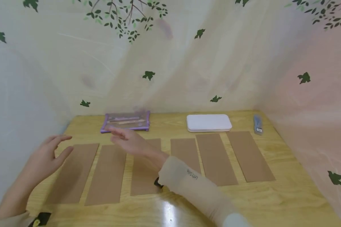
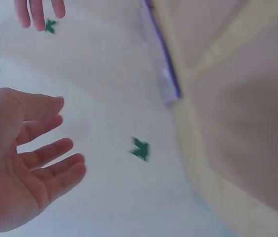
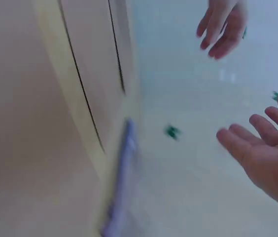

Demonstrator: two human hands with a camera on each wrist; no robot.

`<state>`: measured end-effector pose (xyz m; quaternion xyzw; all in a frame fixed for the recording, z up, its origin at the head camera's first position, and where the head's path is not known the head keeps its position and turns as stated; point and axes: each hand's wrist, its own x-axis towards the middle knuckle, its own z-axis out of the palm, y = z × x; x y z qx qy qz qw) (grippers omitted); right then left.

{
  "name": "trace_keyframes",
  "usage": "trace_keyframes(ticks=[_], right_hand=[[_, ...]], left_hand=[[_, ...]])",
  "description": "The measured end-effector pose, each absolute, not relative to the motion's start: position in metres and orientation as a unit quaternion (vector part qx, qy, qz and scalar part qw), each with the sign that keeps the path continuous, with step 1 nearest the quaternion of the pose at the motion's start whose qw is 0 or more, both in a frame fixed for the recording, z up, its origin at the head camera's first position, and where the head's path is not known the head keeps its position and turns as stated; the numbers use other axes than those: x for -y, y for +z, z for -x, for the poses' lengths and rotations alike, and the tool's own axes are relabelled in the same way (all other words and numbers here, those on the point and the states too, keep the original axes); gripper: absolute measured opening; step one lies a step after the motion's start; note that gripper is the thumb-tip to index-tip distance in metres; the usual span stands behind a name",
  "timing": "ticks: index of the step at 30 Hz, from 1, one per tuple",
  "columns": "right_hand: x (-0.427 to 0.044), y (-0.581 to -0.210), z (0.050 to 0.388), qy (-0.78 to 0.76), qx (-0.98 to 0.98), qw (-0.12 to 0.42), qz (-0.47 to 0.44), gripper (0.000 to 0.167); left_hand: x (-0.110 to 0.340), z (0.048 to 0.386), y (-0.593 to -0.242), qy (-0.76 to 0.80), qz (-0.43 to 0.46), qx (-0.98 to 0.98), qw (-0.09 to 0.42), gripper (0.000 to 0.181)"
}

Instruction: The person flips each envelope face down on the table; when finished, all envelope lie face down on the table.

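Observation:
Several brown cardboard rectangles lie side by side across the wooden table. My left hand (image 1: 44,159) is held above the leftmost cardboard piece (image 1: 74,176), thumb apart from the fingers, with nothing in it. My right hand (image 1: 134,143) reaches leftward over the second cardboard piece (image 1: 106,179) and the third cardboard piece (image 1: 143,183), partly covering both. Its fingers extend toward the purple-edged pencil pouch (image 1: 128,127), which holds pens; the hand grips nothing. In the left wrist view the left palm (image 2: 11,173) shows bare, fingers slightly bent. The right wrist view shows the right hand (image 3: 272,158) likewise bare.
A white flat case (image 1: 209,122) sits at the back, right of centre. Beside it, farther right, is a small blue-grey packet (image 1: 257,124). More cardboard (image 1: 251,157) lies on the right side. A pale curtain (image 1: 173,63) with leaf prints encloses the table (image 1: 290,195).

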<state>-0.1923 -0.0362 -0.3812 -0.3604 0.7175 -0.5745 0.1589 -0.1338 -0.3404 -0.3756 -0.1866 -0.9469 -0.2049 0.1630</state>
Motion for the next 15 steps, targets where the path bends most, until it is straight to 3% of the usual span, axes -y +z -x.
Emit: trace_keyframes(ticks=[4,6,9,11,15], right_hand=[[-0.014,-0.349,0.2,-0.354,-0.826,-0.008,0.437,0.05],[-0.038,-0.334,0.199,-0.258,-0.864,-0.066,0.427,0.051],[-0.073,-0.316,0.197,-0.133,-0.906,-0.13,0.379,0.054],[-0.097,-0.307,0.195,-0.077,-0.926,-0.149,0.339,0.055],[-0.149,-0.299,0.194,-0.027,-0.949,-0.152,0.276,0.059]], left_hand=[[0.307,0.137,-0.349,-0.172,0.231,0.919,0.27,0.043],[0.292,0.139,-0.338,-0.16,0.254,0.901,0.314,0.045],[0.274,0.144,-0.325,-0.143,0.27,0.885,0.351,0.061],[0.267,0.147,-0.319,-0.132,0.267,0.888,0.35,0.076],[0.265,0.153,-0.314,-0.105,0.247,0.917,0.295,0.078]])
